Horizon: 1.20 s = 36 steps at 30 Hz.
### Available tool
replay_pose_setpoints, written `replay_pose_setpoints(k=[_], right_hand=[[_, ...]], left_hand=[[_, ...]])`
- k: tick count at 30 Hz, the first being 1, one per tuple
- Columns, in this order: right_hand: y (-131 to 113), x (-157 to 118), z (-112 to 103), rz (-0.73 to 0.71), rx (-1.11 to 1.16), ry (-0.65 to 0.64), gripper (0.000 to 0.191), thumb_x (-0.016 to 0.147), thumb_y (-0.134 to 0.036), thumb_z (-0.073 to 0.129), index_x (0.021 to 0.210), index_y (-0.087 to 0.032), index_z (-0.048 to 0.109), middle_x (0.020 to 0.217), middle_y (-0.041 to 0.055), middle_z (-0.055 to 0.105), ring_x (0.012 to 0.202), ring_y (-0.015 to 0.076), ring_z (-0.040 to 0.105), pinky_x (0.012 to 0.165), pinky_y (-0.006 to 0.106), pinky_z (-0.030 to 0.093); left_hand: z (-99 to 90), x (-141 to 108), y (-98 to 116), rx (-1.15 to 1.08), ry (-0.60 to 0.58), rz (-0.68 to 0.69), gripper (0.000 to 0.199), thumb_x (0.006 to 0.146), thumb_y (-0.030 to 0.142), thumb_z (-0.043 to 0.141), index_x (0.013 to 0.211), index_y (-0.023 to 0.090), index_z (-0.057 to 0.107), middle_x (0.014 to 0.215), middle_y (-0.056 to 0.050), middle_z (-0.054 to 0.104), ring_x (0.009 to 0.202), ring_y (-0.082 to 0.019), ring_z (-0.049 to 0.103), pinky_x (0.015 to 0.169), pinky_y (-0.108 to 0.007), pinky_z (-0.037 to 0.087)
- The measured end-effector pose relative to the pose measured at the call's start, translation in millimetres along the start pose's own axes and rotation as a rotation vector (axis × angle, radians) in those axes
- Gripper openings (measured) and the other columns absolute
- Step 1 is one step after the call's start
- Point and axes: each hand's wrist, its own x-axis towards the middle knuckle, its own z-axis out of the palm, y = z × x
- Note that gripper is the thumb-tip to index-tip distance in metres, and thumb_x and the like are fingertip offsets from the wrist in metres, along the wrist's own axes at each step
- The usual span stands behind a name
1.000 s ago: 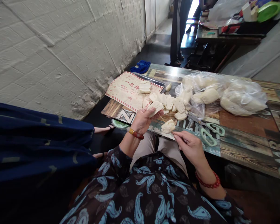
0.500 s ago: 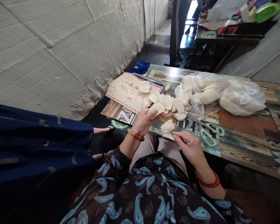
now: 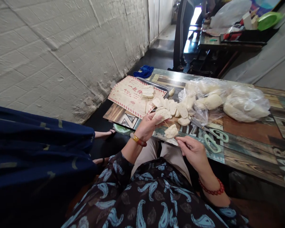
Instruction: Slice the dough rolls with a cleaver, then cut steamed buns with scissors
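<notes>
Between the fingers of my left hand (image 3: 147,126) is a pale, oval bread slice (image 3: 162,114). My right hand (image 3: 191,148) pinches the lower end of a thin skewer (image 3: 166,124). A second bread slice (image 3: 171,131) is threaded on that skewer, close to my right fingers. The skewer's upper end points to the slice in my left hand; whether it pierces that slice I cannot tell. Behind my hands lies a loose pile of cut bread slices (image 3: 173,107). More slices on skewers (image 3: 147,91) rest on a printed paper sheet (image 3: 123,95).
Scissors with pale green handles (image 3: 213,139) lie right of the pile. Clear plastic bags (image 3: 247,103) of bread stand farther right. A dark tray (image 3: 161,85) is under the paper, with a blue cloth (image 3: 144,71) behind. Someone in blue clothing (image 3: 42,158) is at my left.
Both hands keep their grips, with the slices and skewer nearly in the same place. The view has shifted slightly.
</notes>
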Motion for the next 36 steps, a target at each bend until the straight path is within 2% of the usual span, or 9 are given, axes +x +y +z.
replay_pose_setpoints(k=[3,6,9,16,27,36], right_hand=[[2.5,-0.3,-1.2,0.011,-0.004,0.000,0.023,0.094,-0.035,0.058,0.097,-0.021,0.076,0.069,-0.0001,0.061,0.048,0.0108,0.052,0.049,0.026,0.042],[2.9,0.1,-2.0,0.012,-0.015,0.007,0.023,0.094,-0.033,0.058,0.096,-0.020,0.076,0.067,-0.0006,0.060,0.048,0.0106,0.051,0.050,0.026,0.042],[2.4,0.5,-1.9,0.017,-0.019,0.007,0.023,0.094,-0.033,0.058,0.096,-0.019,0.076,0.067,-0.0005,0.060,0.048,0.0106,0.051,0.050,0.026,0.042],[2.5,2.2,-0.3,0.012,-0.045,-0.009,0.023,0.094,-0.033,0.057,0.096,-0.021,0.077,0.070,-0.0001,0.060,0.048,0.0105,0.051,0.050,0.027,0.042],[2.4,5.1,8.5,0.071,0.045,0.005,0.023,0.093,-0.034,0.059,0.097,-0.019,0.076,0.073,0.0003,0.060,0.047,0.0090,0.051,0.047,0.025,0.040],[-2.5,11.4,12.0,0.034,0.038,0.009,0.024,0.094,-0.033,0.058,0.096,-0.018,0.076,0.072,-0.0001,0.060,0.047,0.0085,0.051,0.048,0.024,0.041]], left_hand=[[-2.5,1.7,-0.4,-0.030,0.045,0.017,0.045,0.068,0.040,0.085,0.105,0.017,0.073,0.104,-0.009,0.076,0.090,-0.021,0.071,0.079,-0.031,0.057],[-2.1,2.5,-2.5,-0.066,0.093,0.061,0.043,0.066,0.036,0.087,0.103,0.018,0.075,0.107,-0.008,0.075,0.091,-0.020,0.071,0.081,-0.032,0.058],[-0.2,2.3,-4.6,-0.052,0.100,0.095,0.043,0.061,0.036,0.089,0.097,0.016,0.077,0.102,-0.009,0.076,0.093,-0.021,0.071,0.084,-0.032,0.057],[1.1,0.7,-4.4,0.001,0.119,0.110,0.041,0.058,0.039,0.090,0.090,0.017,0.079,0.093,-0.009,0.078,0.082,-0.019,0.071,0.075,-0.029,0.057],[-2.5,2.2,-9.9,0.011,0.141,0.132,0.042,0.057,0.039,0.091,0.090,0.015,0.079,0.087,-0.008,0.078,0.077,-0.016,0.068,0.076,-0.029,0.053],[-2.0,0.2,-6.1,0.037,0.126,0.138,0.043,0.060,0.041,0.089,0.091,0.014,0.078,0.088,-0.009,0.077,0.078,-0.016,0.067,0.075,-0.028,0.052]])
